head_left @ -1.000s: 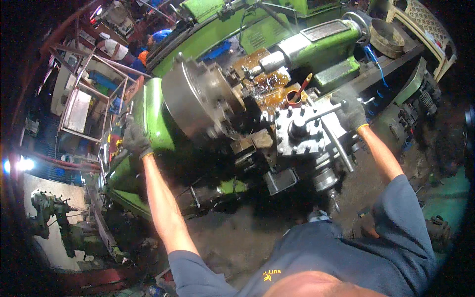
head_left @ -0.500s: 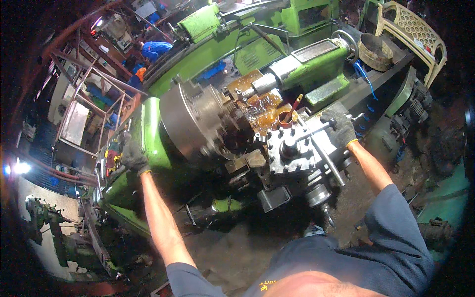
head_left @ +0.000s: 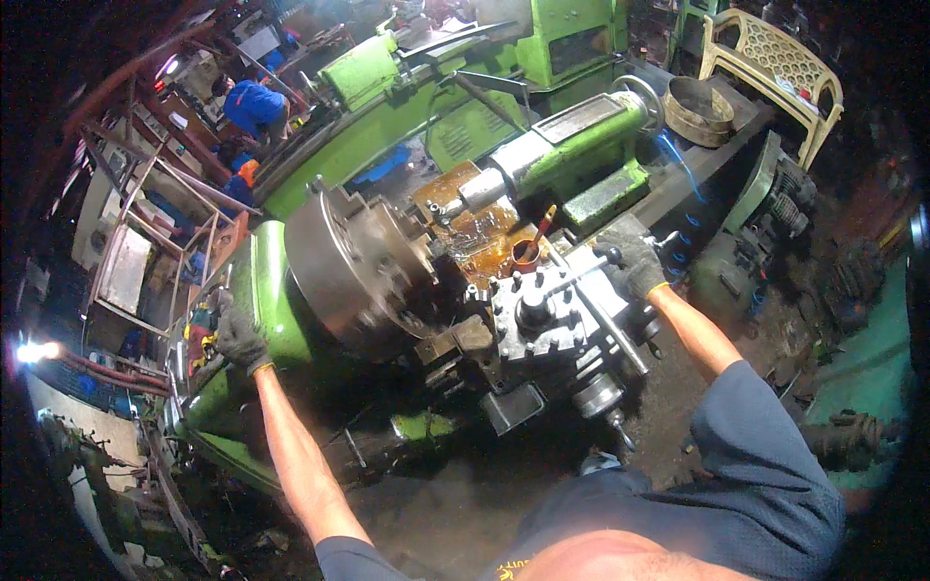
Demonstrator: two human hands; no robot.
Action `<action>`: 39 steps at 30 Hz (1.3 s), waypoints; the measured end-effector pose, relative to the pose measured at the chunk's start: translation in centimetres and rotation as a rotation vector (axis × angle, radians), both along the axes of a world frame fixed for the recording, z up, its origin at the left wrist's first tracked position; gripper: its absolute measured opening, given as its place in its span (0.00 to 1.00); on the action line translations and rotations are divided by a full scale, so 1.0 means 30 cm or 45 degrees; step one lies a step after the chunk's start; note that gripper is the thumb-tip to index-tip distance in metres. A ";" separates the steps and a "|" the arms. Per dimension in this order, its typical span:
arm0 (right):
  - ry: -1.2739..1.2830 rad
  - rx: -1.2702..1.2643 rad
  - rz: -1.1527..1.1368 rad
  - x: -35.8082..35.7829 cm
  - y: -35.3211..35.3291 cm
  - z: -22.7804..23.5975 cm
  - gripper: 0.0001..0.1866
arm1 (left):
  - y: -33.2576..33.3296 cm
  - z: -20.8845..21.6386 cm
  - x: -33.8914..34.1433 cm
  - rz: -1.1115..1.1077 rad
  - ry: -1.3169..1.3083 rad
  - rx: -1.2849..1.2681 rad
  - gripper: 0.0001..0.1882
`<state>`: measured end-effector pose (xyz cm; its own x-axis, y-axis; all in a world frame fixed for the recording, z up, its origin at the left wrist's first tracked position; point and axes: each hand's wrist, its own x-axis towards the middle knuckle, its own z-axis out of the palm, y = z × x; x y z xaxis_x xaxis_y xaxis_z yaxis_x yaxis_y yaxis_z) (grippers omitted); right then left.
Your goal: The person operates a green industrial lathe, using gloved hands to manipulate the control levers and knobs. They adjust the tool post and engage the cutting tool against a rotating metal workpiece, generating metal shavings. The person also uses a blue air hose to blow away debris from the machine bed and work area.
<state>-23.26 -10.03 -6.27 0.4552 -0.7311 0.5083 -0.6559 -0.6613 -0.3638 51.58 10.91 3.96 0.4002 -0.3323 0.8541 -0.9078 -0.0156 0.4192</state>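
My left hand, in a dark grey work glove, lies at the left end of the lathe's green headstock, its fingers stretched out. Beside it are small red and yellow items. My right hand, gloved alike, rests with fingers laid out over the slide, next to the black-knobbed lever of the square tool post. To the left of the tool post is a large steel chuck, its jaws smeared by motion. A small reddish-brown pot with a brush stands behind the tool post.
The green tailstock with its handwheel extends to the far right. Beyond it are a round metal ring-shaped tub and a beige plastic chair. Another person in blue bends over at the back left.
The whole view has shifted, so the lathe and both hands sit farther left. My hands keep to the same places on the machine. The person in blue shows more fully.
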 end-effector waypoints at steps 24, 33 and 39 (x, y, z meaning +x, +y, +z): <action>-0.028 0.033 -0.020 -0.011 -0.011 -0.058 0.16 | -0.036 -0.005 -0.049 0.001 0.046 -0.204 0.16; -0.016 -0.027 0.023 -0.007 -0.030 -0.066 0.18 | 0.028 0.044 -0.064 0.059 0.132 0.029 0.21; 0.003 0.011 -0.009 -0.014 -0.035 -0.080 0.18 | 0.014 0.070 -0.157 0.115 0.179 0.015 0.19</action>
